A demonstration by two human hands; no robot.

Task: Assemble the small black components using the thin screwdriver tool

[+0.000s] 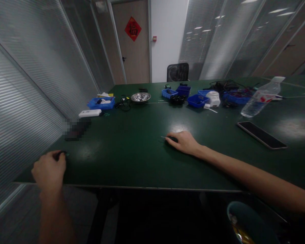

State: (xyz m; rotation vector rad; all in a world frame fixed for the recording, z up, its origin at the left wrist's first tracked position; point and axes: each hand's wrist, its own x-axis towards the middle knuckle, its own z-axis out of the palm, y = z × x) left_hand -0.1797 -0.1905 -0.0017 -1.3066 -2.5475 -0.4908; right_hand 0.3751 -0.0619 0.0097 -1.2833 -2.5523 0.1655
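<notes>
Near the middle of the green table (132,152), my right hand (184,141) rests with its fingers closed around a small screwdriver (173,139). Its handle is dark, and the thin metal shaft points left. My left hand (49,167) is at the table's front left edge, thumb and fingers pinching a small black object (58,155) with a greenish bit at its right end. Fingers hide most of that object, so its kind cannot be made out. Beyond the left hand lies a dark flat item (78,129), partly blurred out.
Farther back are a white bar-shaped case (90,113), a blue tray (101,105), a metal bowl (141,98) with small parts and blue bins (197,101). At right stand a tilted-looking plastic bottle (260,98) and a phone (261,135). A bin (230,206) sits below the front edge.
</notes>
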